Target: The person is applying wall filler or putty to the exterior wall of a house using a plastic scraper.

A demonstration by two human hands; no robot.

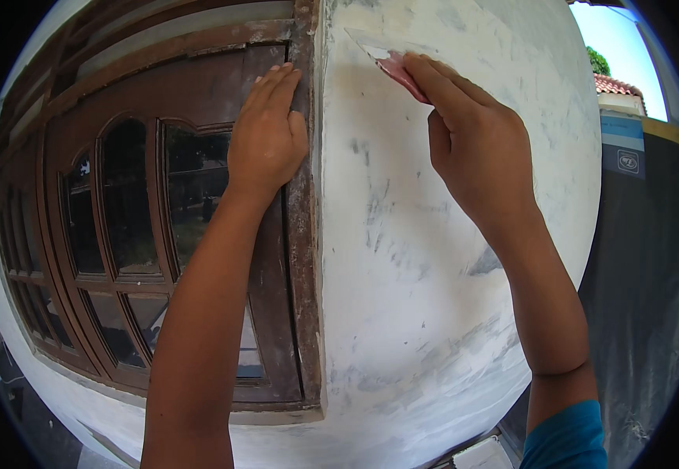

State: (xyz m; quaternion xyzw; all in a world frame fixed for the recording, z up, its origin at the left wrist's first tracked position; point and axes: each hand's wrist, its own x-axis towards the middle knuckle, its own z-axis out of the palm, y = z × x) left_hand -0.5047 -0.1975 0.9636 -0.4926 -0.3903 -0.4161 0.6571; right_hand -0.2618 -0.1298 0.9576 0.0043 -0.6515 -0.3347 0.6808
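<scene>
My right hand (472,144) holds a putty scraper (382,59) with a reddish handle, its pale blade pressed flat against the white plastered wall (402,273) near the top. My left hand (268,137) rests flat with fingers together on the brown wooden window frame (304,234), right beside the wall's edge. The wall surface shows grey smears and patchy white filler.
A brown wooden window with arched glass panes (128,195) fills the left. To the right of the wall hangs a dark sheet (644,273), with a tiled roof, a tree and sky above it. A white box corner (484,455) lies at the bottom.
</scene>
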